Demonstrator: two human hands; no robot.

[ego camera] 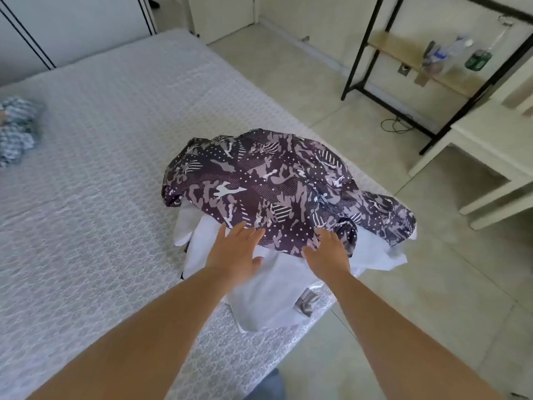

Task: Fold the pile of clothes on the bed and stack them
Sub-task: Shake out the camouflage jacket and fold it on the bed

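Looking down from the head camera, I see both forearms reaching forward over the near corner of the bed [86,168], which carries a pale, textured cover. My left hand [235,249] is spread, fingers straight and slightly splayed, lying on the white clothes with its fingertips just at the near edge of the patterned garment; it holds nothing. My right hand [327,255] is also flat and relaxed, palm down, with its fingers resting on the lower edge of that same garment; I see no pinch or curl round the cloth.

Under the hands lies the pile of clothes: white garments [268,293] at the bottom, loose and unfolded, hanging a little over the bed's corner. On top of them sits the dark purple camouflage garment [271,183], crumpled and mounded, with dots, stripes and pale blotches in its print. A small grey printed scrap [307,303] pokes out from under the white cloth at the mattress edge.

Further off, at the far left side of the bed, a blue-and-white checked garment [17,128] lies bunched, well apart from the pile.

Beyond the bed the floor is pale tile. A white side table [496,168] stands to the right, and behind it a black-framed shelf [403,53] holds several bottles [455,53], blurred at this range.
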